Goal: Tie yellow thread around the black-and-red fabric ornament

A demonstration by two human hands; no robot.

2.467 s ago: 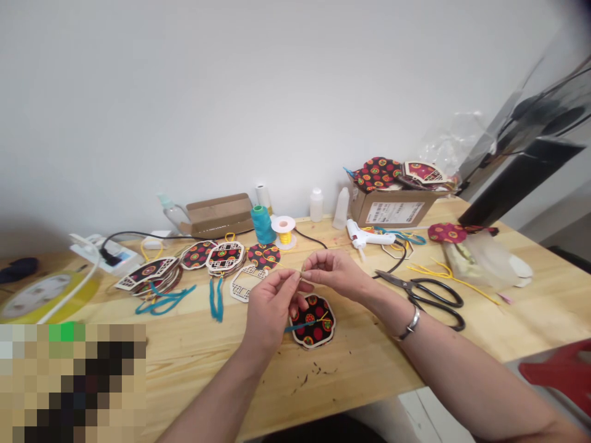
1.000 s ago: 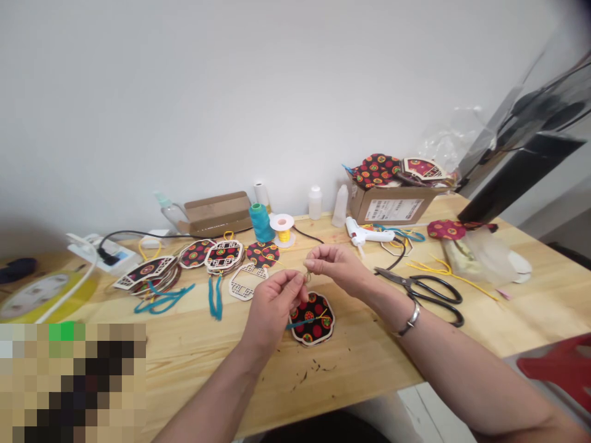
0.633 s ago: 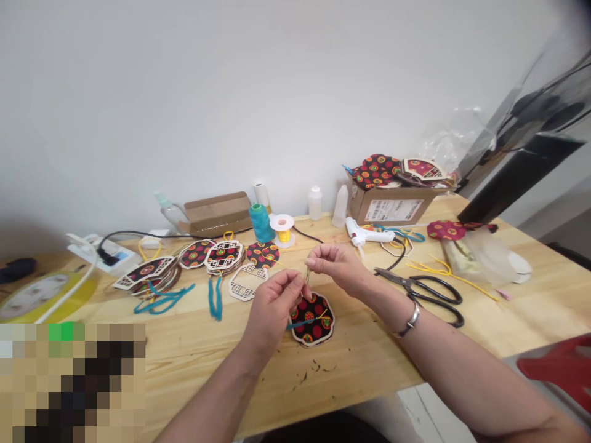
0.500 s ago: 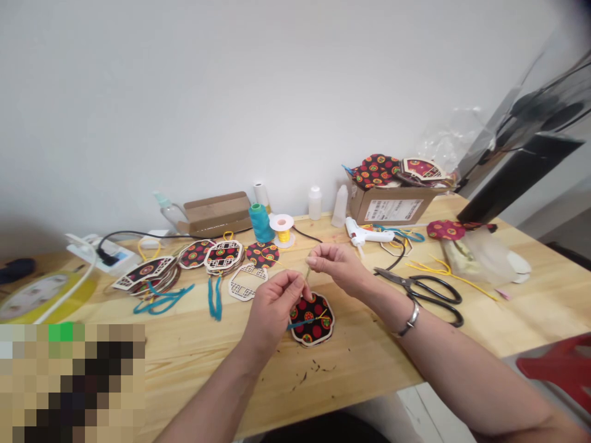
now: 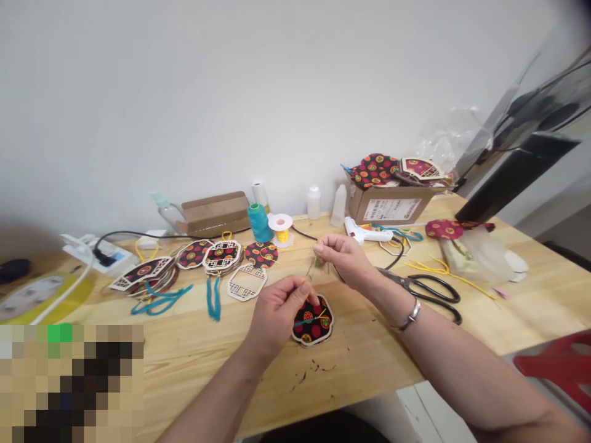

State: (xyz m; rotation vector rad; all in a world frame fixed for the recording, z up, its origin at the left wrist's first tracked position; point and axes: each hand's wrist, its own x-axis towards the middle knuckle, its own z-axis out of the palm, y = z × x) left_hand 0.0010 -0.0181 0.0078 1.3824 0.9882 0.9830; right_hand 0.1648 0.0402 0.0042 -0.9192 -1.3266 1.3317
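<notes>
My left hand (image 5: pixel 281 311) is closed in a pinch over the upper left edge of a patterned fabric piece with a pale scalloped rim (image 5: pixel 311 335), which lies on the table. Between my hands runs a thin, pale cord (image 5: pixel 310 271), its ends hidden in the fingers. Higher up and to the right, my right hand (image 5: pixel 341 261) pinches the cord's other end. Beneath its fingers hangs something small and greenish (image 5: pixel 318 263), too blurred to name. A blue cord and a yellow cord end (image 5: pixel 322 314) lie across the fabric piece.
Black-handled scissors (image 5: pixel 429 289) lie right of my right forearm, with a white glue gun (image 5: pixel 364 232) behind. Teal thread (image 5: pixel 260 223) and a spool of yellow cord (image 5: pixel 281 231) stand at the back. Finished ornaments (image 5: pixel 148 274) lie left. A cardboard box (image 5: pixel 392 206) holds more pieces.
My right hand has moved slightly up and right, away from my left, and more of the thin cord shows between them. The small greenish thing has come into sight below the right fingers.
</notes>
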